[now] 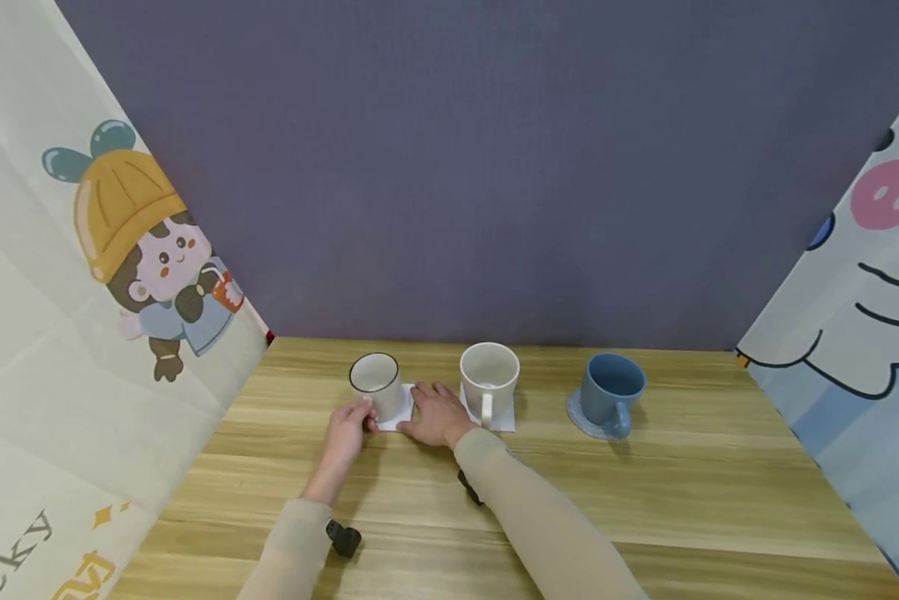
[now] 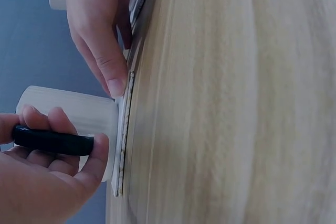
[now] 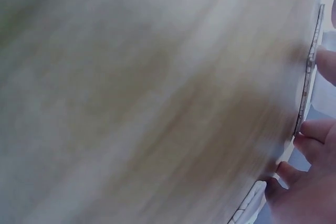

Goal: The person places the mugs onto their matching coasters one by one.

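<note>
A white mug (image 1: 375, 385) with a dark rim stands on a white square coaster (image 1: 404, 408) at the left of the row. My left hand (image 1: 347, 432) grips its black handle (image 2: 50, 140), fingers curled round it. Reaching across to the mug's right, my right hand (image 1: 439, 417) rests palm down with fingers extended. Its thumb touches the coaster's edge in the left wrist view, and its fingertips lie between this coaster and the middle one. Close by that hand is a plain white mug (image 1: 490, 367) on another white square coaster (image 1: 506, 421), handle facing me.
To the right, a blue mug (image 1: 606, 392) sits on a round grey-blue coaster (image 1: 578, 415). A dark grey panel (image 1: 449, 183) rises behind the wooden table (image 1: 681, 500). Printed cloths hang at both sides, and a small black device (image 1: 344, 539) is on the left wrist.
</note>
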A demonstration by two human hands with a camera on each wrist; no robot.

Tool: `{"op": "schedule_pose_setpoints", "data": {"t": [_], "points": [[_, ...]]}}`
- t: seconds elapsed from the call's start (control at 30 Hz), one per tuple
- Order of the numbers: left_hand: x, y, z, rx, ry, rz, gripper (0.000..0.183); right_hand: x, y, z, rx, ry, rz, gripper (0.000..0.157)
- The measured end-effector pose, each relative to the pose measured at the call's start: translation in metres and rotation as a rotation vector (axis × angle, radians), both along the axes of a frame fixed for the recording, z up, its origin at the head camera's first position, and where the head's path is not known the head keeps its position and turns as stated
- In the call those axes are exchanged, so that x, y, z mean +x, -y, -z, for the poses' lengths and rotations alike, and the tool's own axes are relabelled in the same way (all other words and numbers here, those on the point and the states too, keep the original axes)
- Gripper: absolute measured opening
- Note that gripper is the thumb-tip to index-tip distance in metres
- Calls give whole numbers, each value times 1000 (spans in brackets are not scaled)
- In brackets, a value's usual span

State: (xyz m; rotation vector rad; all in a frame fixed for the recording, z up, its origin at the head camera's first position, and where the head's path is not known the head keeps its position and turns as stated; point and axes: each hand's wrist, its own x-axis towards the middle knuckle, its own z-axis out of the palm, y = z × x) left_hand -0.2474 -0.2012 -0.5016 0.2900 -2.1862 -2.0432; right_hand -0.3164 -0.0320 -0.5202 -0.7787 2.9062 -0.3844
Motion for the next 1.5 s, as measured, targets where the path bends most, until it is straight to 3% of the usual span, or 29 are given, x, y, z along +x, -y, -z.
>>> {"op": "schedule_pose_setpoints", "data": {"t": [0.43, 0.73, 0.87, 0.97, 1.03, 1.1, 1.2, 1.5], "points": [[1, -2, -1, -33, 13, 28, 32, 0, -1, 1, -22, 11, -6, 79], [3, 1, -3, -32, -13, 59, 32, 9, 3, -9, -29, 14, 23, 77], [4, 6, -5, -22, 26, 79, 33, 19, 9, -15, -49, 25, 33, 74], [14, 6, -21, -33, 52, 98, 32, 30, 13, -26, -72, 38, 36, 69], [16, 7, -22, -49, 57, 99, 32, 37, 15, -33, -77, 32, 42, 63], [16, 7, -21, -71, 54, 89, 32, 43, 15, -39, -80, 32, 54, 53], [9, 13, -7, -91, 53, 66, 36, 51, 14, -47, -96, 48, 81, 42], [10, 12, -11, -151, 72, 75, 36, 68, 2, -63, -130, 96, 112, 38]]}}
